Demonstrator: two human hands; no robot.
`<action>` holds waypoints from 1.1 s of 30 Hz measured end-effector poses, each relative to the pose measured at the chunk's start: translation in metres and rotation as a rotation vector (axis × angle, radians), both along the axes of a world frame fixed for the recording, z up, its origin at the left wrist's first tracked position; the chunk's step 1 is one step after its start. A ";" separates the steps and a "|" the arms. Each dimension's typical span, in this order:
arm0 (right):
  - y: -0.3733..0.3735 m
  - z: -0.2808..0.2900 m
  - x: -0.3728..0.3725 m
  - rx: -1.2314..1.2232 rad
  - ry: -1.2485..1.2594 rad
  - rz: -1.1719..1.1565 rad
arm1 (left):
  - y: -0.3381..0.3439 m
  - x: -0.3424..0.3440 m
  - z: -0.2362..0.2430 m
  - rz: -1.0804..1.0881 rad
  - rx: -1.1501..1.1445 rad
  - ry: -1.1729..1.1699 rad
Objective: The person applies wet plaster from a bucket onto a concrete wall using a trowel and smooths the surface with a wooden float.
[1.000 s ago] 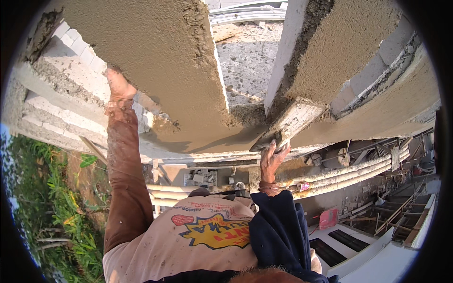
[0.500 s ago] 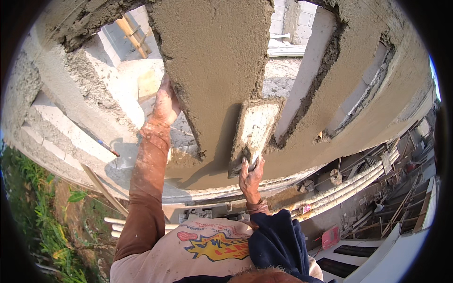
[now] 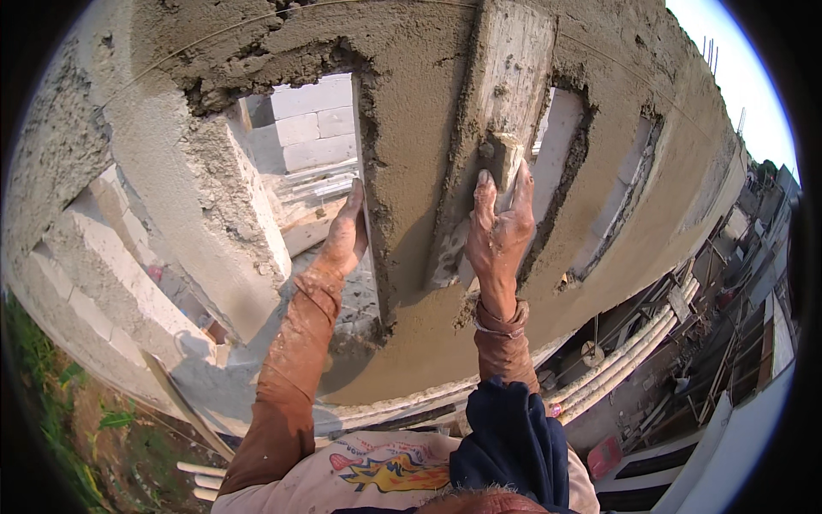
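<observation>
My right hand (image 3: 501, 236) grips the short handle of a long, worn wooden float (image 3: 515, 73). The float lies upright against the wet grey-brown plaster of a narrow wall pillar (image 3: 417, 163), along its right side. My left hand (image 3: 344, 242) reaches into the window-like opening left of the pillar. Its fingers stretch upward and rest along the pillar's left edge, with no tool in them. Rough, ragged plaster (image 3: 370, 111) lines that edge of the opening.
More tall openings (image 3: 561, 163) pierce the wall on both sides, and pale blockwork (image 3: 317, 128) shows through. A thin string (image 3: 282, 13) crosses the upper wall. Below right are long pale poles (image 3: 621, 355) and lower ground with scattered timber; green plants (image 3: 51, 385) grow below left.
The float and my right hand have moved up the pillar, from its foot to near the top. My left hand stays at the pillar's left edge. The view has shifted.
</observation>
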State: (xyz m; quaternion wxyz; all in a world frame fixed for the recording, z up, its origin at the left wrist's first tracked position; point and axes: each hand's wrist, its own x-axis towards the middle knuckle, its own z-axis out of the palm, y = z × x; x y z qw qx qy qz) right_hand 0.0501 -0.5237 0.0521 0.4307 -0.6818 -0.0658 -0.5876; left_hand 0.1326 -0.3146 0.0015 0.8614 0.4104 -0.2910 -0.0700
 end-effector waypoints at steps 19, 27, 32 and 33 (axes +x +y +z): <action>0.036 0.070 -0.015 -0.089 -0.082 0.041 | 0.012 0.017 -0.013 -0.117 0.045 0.021; 0.065 0.057 -0.011 -0.094 0.104 -0.008 | 0.004 0.025 -0.002 -0.055 0.047 -0.052; 0.081 -0.110 -0.011 -0.020 0.191 0.034 | 0.003 0.052 -0.020 0.045 0.166 -0.150; 0.084 -0.146 -0.023 0.047 0.302 0.042 | 0.000 0.048 -0.018 0.055 0.165 -0.162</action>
